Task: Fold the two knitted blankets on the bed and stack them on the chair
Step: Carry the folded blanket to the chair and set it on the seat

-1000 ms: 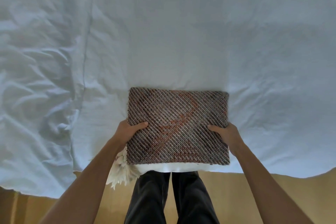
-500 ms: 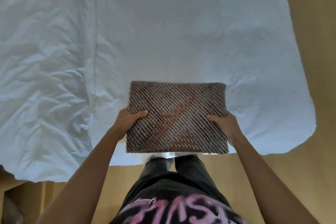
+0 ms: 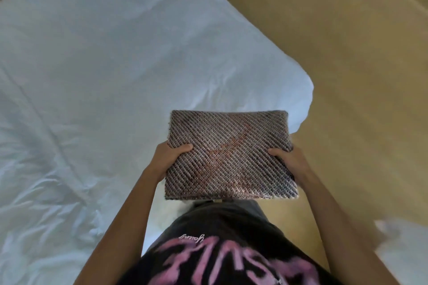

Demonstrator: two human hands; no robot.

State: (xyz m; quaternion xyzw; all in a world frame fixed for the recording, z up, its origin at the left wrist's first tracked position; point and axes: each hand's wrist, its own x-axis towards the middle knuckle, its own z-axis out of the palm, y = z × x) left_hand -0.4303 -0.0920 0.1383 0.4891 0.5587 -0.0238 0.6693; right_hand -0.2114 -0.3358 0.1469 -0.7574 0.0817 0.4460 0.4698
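Observation:
A folded knitted blanket, brown and grey with a faint orange pattern, is held flat in the air over the bed's near corner. My left hand grips its left edge, thumb on top. My right hand grips its right edge the same way. Neither a second blanket nor the chair is in view.
The bed with a creased white sheet fills the left and middle; its corner ends at the right. Tan floor lies to the right. A blurred white shape shows at the lower right. My dark shirt with pink print is below the blanket.
The blanket has come up off the bed in both hands. The view has swung to the right, so the bed's corner and more floor now show.

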